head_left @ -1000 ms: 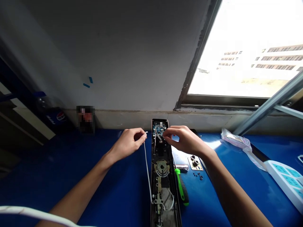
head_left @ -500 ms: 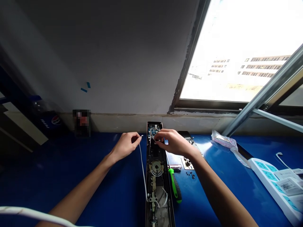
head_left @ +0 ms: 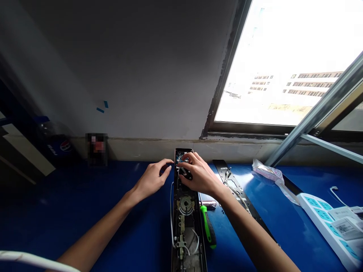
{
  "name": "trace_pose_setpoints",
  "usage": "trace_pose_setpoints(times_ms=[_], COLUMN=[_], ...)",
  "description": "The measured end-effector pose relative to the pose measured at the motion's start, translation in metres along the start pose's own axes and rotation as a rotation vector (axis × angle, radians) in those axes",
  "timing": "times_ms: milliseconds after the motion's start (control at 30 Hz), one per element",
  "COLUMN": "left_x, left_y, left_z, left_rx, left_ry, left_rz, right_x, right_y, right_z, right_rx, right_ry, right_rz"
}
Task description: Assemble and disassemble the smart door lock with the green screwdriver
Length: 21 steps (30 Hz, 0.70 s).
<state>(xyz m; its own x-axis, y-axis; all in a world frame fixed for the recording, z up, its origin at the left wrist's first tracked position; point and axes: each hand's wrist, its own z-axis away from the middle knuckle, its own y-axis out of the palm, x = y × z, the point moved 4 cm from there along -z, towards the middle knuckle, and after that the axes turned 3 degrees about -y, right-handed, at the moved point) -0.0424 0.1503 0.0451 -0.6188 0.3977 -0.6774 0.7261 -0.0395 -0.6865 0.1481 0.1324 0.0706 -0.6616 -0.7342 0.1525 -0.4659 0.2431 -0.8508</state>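
Note:
In the middle of the view a long black lock housing [head_left: 186, 219] lies open, with metal parts and white cables inside. A blue circuit board [head_left: 179, 155] sits at its far end, partly covered by my right hand [head_left: 198, 174]. That hand is open, its thumb and fingers spread over the board and the wires beside it. My left hand [head_left: 153, 176] is open at the housing's left edge, fingertips close to the rim, thumb and forefinger apart. A white cable [head_left: 171, 211] bows out along the left side of the housing; where its upper end goes is unclear.
A green and black screwdriver [head_left: 208, 226] lies right of the housing. Beyond it are a black perforated plate [head_left: 241, 192] with a cable, a plastic bag [head_left: 268, 170] and a white power strip [head_left: 326, 223]. A bottle [head_left: 58, 145] stands at the left, and a thick white cable [head_left: 31, 257] crosses lower left.
My left hand has let go of the white cable's end, and its fingers have parted. The cable now hangs lower beside the housing. My right hand's pinch has opened over the board.

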Motion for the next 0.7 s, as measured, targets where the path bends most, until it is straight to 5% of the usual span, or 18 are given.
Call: trace_pose_setpoints(times_ms=[267, 700], left_x=[-0.007, 0.002], left_y=[0.004, -0.005], left_z=[0.004, 0.000], left_rx=[0.025, -0.018], left_ry=[-0.008, -0.116], left_rz=[0.135, 0.226], right_x=[0.001, 0.012], right_y=[0.019, 0.014], right_z=[-0.001, -0.001], right_rx=[-0.077, -0.052], right_ry=[-0.076, -0.273], right_rz=[0.024, -0.080])
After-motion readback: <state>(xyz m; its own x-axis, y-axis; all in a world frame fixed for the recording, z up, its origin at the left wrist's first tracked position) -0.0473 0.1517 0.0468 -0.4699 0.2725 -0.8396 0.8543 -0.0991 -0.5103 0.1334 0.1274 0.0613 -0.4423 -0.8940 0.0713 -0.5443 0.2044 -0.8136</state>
